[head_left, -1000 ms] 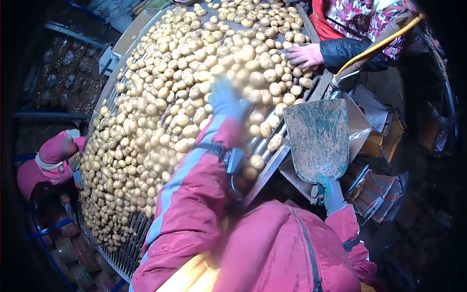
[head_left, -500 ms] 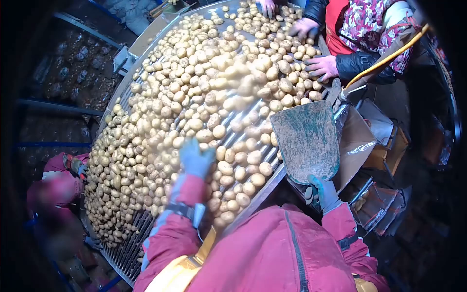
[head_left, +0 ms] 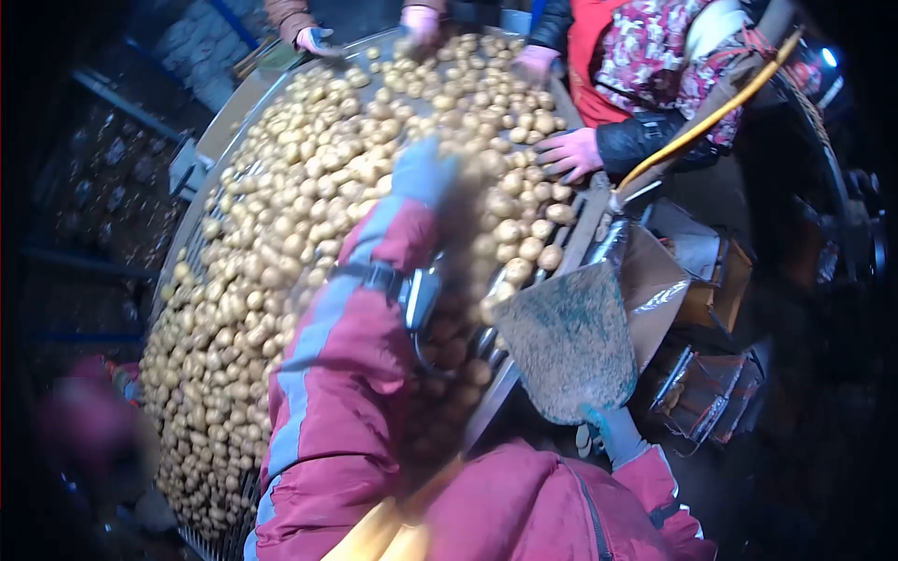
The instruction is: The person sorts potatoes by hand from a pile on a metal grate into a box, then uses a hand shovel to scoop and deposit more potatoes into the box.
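Heaps of potatoes (head_left: 309, 178) cover a slatted metal table. My left hand (head_left: 426, 173), in a blue-grey glove, reaches far across and is over the potatoes near the middle. Motion blurs its fingers, so I cannot make out their shape. At the lower right, my right hand (head_left: 613, 435), in a teal and grey glove, is closed at the near end of a dirt-caked green shovel (head_left: 566, 341). The shovel's blade points away from me, beside the table's right edge; its handle is mostly hidden by the hand.
Across the table, co-workers' pink-gloved hands (head_left: 571, 154) rest among or above the potatoes. A yellow hose (head_left: 716, 112) runs along a bar at the right. Open cardboard (head_left: 650, 294) and a wire-framed bin (head_left: 706, 397) stand beyond the shovel. Another person is blurred at the left.
My left hand has moved forward and slightly right over the potatoes. The view has shifted, and the shovel sits lower in it, still in my right hand. Another co-worker's hands show at the top.
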The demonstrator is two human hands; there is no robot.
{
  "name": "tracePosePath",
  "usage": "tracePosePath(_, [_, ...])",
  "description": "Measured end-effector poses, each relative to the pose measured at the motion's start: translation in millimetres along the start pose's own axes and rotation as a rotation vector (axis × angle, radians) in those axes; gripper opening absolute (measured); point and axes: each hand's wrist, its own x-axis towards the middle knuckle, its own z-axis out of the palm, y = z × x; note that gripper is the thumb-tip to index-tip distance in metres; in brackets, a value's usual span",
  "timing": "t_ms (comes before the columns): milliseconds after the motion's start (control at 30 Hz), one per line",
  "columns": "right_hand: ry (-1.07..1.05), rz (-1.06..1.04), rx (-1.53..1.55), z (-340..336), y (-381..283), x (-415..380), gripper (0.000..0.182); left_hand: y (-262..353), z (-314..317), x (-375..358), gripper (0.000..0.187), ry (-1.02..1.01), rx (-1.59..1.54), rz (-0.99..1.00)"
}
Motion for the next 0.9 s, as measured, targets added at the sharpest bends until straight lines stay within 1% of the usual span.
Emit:
tracePosePath(67, [0.126,-0.023,0.033,-7,20,-6,0.026,7,21,36,0.075,-0.301,0.018,-0.227])
tracePosePath(100, [0.117,-0.024,0.082,-11,23,-11,0.025,6,35,36,0.081,-0.315,0.120,-0.189])
tracePosePath(167, [0.078,-0.023,0.183,-16,24,-25,0.024,11,44,41,0.080,-0.280,0.162,-0.197])
tracePosePath(200, [0.068,0.045,0.171,-20,28,-27,0.025,9,46,39,0.079,-0.265,0.194,-0.210])
tracePosePath(233, [0.050,0.114,0.156,-27,32,-30,0.028,8,37,31,0.071,-0.242,0.143,-0.142])
tracePosePath(267, [0.029,0.173,0.140,-30,29,-29,0.033,1,32,28,0.068,-0.282,-0.111,-0.133])
tracePosePath(300, [0.116,0.155,0.084,-28,24,-31,0.033,-6,26,24,0.066,-0.322,-0.362,-0.124])
tracePosePath(333, [0.090,0.132,0.084,-30,26,-31,0.034,-11,20,15,0.063,-0.361,-0.614,-0.117])
tracePosePath(367, [0.062,0.114,0.082,-36,30,-31,0.035,4,-1,-6,0.054,-0.375,-0.983,-0.211])
tracePosePath(400, [0.033,0.091,0.077,-41,33,-31,0.035,10,-16,-24,0.052,-0.418,-1.234,-0.232])
tracePosePath(433, [0.013,0.104,0.068,-46,35,-28,0.039,13,-26,-44,0.051,-0.448,-1.440,-0.317])
tracePosePath(467, [-0.026,0.118,0.066,-53,40,-24,0.038,18,-34,-64,0.050,-0.473,-1.651,-0.401])
tracePosePath(500, [-0.060,0.132,0.066,-60,48,-19,0.037,28,-36,-86,0.051,-0.415,-1.557,-0.268])
tracePosePath(533, [-0.092,0.148,0.068,-65,55,-14,0.036,45,-50,-104,0.050,-0.461,-1.664,-0.331])
tracePosePath(567, [-0.062,0.073,0.064,-64,56,-11,0.029,62,-63,-123,0.049,-0.503,-1.768,-0.401])
tracePosePath(600, [-0.147,0.024,0.117,-63,55,-10,0.023,42,-49,-132,0.054,-0.573,-1.902,-0.331])
tracePosePath(667, [-0.204,0.087,-0.064,-67,67,6,0.031,62,-54,-164,0.046,-0.475,-1.632,-0.242])
tracePosePath(700, [-0.211,0.108,-0.108,-63,67,8,0.030,82,-53,-179,0.050,-0.370,-1.469,-0.193])
tracePosePath(733, [-0.212,0.132,-0.147,-56,64,8,0.030,86,-53,-191,0.051,-0.352,-1.308,-0.196])
tracePosePath(767, [-0.255,0.111,-0.177,-55,60,5,0.035,89,-52,-202,0.053,-0.338,-1.147,-0.202])
tracePosePath(800, [-0.297,0.085,-0.207,-55,60,1,0.042,84,-41,-209,0.052,-0.331,-1.030,-0.065])
tracePosePath(867, [-0.282,0.090,-0.272,-52,73,1,0.052,82,-23,-222,0.052,-0.267,-0.757,0.218])
tracePosePath(900, [-0.279,0.086,-0.273,-53,86,4,0.052,92,-13,-229,0.053,-0.276,-0.700,0.276])
